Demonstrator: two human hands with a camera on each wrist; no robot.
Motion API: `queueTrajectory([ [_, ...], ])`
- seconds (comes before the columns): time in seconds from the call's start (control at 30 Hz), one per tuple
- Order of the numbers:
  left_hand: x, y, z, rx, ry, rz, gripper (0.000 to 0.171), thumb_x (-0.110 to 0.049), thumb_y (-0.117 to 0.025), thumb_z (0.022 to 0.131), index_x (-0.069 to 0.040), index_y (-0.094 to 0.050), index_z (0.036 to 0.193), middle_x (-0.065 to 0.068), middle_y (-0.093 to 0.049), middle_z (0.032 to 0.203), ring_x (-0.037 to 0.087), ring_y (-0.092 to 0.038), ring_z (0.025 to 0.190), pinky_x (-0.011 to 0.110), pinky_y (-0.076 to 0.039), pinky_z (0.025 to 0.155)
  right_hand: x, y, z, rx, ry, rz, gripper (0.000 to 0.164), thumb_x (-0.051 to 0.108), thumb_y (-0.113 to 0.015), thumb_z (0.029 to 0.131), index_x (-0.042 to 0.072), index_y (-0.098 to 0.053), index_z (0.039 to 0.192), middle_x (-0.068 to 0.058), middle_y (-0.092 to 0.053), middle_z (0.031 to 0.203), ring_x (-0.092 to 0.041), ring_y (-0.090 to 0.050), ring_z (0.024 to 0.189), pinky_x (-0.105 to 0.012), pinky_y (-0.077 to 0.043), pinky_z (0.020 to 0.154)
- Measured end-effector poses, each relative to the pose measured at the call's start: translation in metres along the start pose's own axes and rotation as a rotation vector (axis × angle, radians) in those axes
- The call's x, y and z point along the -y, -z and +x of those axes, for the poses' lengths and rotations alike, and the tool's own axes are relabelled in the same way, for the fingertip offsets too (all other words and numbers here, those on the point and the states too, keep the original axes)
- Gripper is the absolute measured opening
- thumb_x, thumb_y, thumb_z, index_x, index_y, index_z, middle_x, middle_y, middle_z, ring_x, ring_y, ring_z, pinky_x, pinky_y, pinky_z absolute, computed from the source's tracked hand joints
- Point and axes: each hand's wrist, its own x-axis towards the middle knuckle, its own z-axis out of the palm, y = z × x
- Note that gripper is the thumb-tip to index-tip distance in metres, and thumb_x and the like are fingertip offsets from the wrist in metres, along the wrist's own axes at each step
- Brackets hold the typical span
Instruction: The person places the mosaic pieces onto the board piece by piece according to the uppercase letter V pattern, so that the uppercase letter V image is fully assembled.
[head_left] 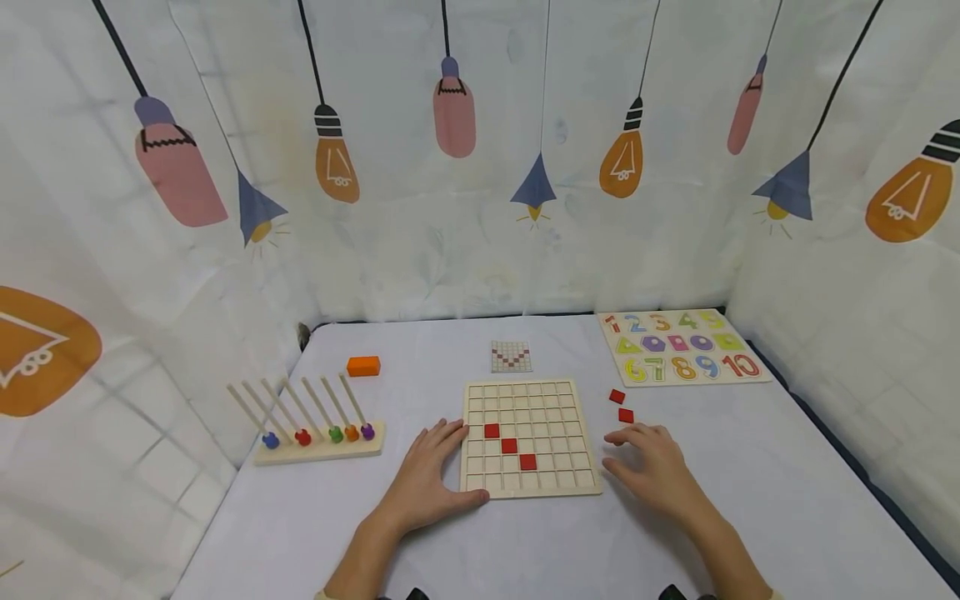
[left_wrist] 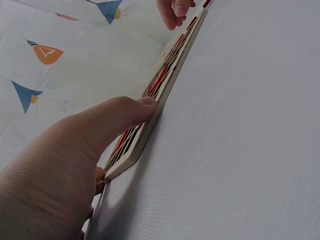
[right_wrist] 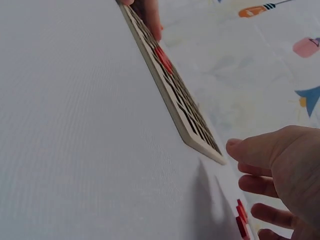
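Note:
My left hand [head_left: 431, 479] holds the near left corner of a wooden grid board [head_left: 551, 417], thumb on the front edge and fingers along the left side. Three red square tiles [head_left: 509, 446] sit in its cells in a diagonal. In the left wrist view the thumb [left_wrist: 122, 112] lies on the board's rim. Just off the board's right edge, my right hand [head_left: 656, 467] hovers with fingers loosely bent and nothing between them. Beyond its fingertips, two loose red tiles [head_left: 626, 415] lie on the white cloth; the right wrist view shows red tiles [right_wrist: 242, 220] beside the fingers.
Behind the board lies a small pattern card [head_left: 512, 357]. A number-and-shape puzzle board [head_left: 693, 346] is at the back right. On the left stand a wooden peg rack [head_left: 322, 450] with coloured beads and an orange block [head_left: 363, 366]. Printed curtains surround the table.

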Motion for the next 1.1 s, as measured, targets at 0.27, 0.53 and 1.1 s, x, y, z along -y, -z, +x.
queueTrajectory([
  [0.27,-0.001,0.0,-0.001,-0.002,-0.002,-0.009,0.113,-0.081,-0.086,0.076,-0.025,-0.052,0.167,-0.007,-0.044,0.177,0.026,-0.026,0.173,0.059,-0.017,0.143,-0.017,0.007,-0.01,0.011,-0.046,0.0,0.029,0.027,-0.092,0.092,0.025,-0.082,0.12,0.007,-0.077,0.123,-0.023,-0.057,0.12,-0.039,-0.055,0.092],
  [0.53,-0.002,0.001,-0.001,-0.005,-0.003,-0.01,0.112,-0.081,-0.086,0.076,-0.024,-0.052,0.167,-0.006,-0.045,0.177,0.027,-0.026,0.173,0.059,-0.016,0.143,-0.029,0.015,-0.018,0.04,-0.113,-0.026,0.033,0.032,-0.09,0.095,0.025,-0.081,0.126,0.002,-0.076,0.13,-0.028,-0.055,0.128,-0.054,-0.055,0.103],
  [1.1,-0.001,0.001,-0.001,0.001,-0.001,-0.01,0.113,-0.079,-0.087,0.076,-0.025,-0.051,0.168,-0.008,-0.044,0.177,0.025,-0.025,0.173,0.057,-0.015,0.144,-0.045,0.03,-0.026,0.094,-0.202,-0.044,0.043,0.034,-0.09,0.094,0.018,-0.08,0.133,-0.01,-0.072,0.137,-0.033,-0.054,0.126,-0.063,-0.059,0.106],
])
